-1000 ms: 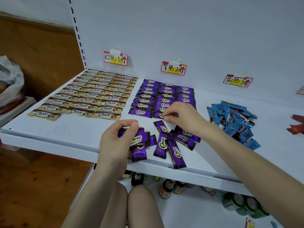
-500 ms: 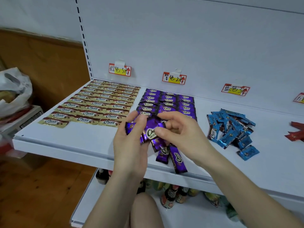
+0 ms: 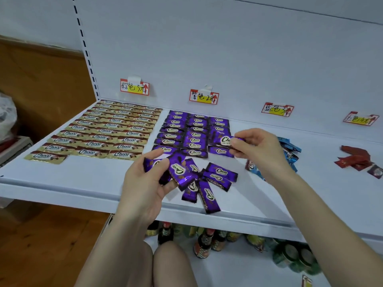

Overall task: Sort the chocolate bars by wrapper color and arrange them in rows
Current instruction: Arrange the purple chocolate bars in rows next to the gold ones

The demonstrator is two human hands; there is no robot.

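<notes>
Gold-brown chocolate bars [image 3: 103, 131] lie in neat rows at the shelf's left. Purple bars [image 3: 192, 131] form rows in the middle. My right hand [image 3: 259, 148] pinches one purple bar [image 3: 224, 140] by its end, just above the right column of those rows. My left hand [image 3: 145, 183] grips a small bunch of purple bars [image 3: 178, 169] near the front edge. Loose purple bars [image 3: 211, 183] lie fanned out beside it. A heap of blue bars [image 3: 290, 150] is partly hidden behind my right wrist. Red bars [image 3: 354, 158] lie at the far right.
The white shelf [image 3: 83, 175] has price labels [image 3: 204, 97] stuck on its back panel. Bottles [image 3: 203, 243] and tape rolls [image 3: 294, 257] stand on the lower shelf. A white plastic bag [image 3: 6, 117] sits at the far left above a wooden floor.
My right hand took one purple bar from the bunch in my left hand and carried it right and back toward the purple rows. The left hand dropped slightly with the rest.
</notes>
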